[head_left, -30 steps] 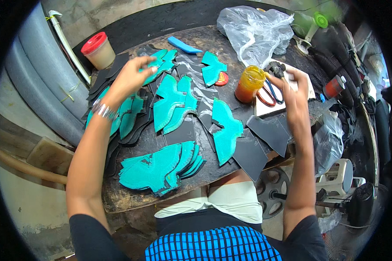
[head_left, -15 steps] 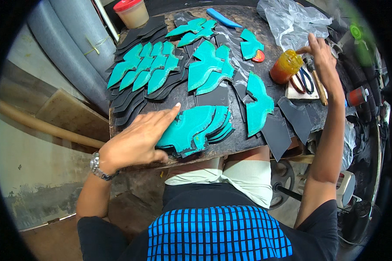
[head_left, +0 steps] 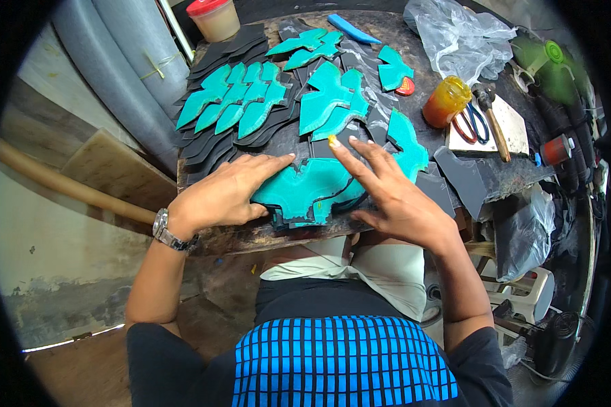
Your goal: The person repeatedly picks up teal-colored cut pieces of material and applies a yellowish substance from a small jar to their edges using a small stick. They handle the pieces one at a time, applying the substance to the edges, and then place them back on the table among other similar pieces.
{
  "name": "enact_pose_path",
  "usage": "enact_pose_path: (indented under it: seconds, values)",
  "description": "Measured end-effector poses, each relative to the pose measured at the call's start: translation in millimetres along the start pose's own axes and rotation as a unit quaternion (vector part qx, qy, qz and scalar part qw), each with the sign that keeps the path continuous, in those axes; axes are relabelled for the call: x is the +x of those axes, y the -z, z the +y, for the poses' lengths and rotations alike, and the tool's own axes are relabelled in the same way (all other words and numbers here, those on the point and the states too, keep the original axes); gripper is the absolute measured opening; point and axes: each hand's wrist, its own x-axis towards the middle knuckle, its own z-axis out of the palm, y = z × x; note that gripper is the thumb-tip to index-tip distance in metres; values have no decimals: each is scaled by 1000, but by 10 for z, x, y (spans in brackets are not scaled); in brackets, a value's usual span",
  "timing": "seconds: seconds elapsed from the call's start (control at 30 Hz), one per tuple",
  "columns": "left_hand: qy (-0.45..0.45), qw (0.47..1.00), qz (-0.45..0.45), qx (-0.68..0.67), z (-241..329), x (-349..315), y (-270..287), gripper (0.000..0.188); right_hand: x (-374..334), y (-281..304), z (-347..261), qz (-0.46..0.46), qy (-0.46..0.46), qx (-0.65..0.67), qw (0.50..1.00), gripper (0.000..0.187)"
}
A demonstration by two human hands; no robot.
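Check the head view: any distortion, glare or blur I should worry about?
Head view: strong fisheye, black vignette at the rim, bench edge bowed; soft even daylight, no hard shadows; mild glare on the clear plastic bag; both hands, left hand and right hand, and the teal cut pieces sharp.

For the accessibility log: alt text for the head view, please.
Both hands, left hand and right hand, press flat on a stack of teal cut-out pieces at the near edge of a dark workbench. More teal pieces, an amber jar, scissors and a hammer lie beyond.
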Motion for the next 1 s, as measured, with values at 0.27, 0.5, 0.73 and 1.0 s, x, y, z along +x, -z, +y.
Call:
enact_pose_path:
  seconds: [0.27,0.5,0.73,1.0]
  values:
    - [-17,999,25,-44,-62,-101,-22,95,163,-77,1,-39,-24,59,997,95]
    - [16,999,13,-32,-101,-133,-66,88,-111,-420,-32,87,14,198,976,52]
    - [20,1000,17,-7,-108,-123,-119,88,-96,-584,-132,94,-20,72,993,64]
    - [-5,1000,21,3,-149,-102,-128,89,-78,-607,-177,96,59,-28,993,57]
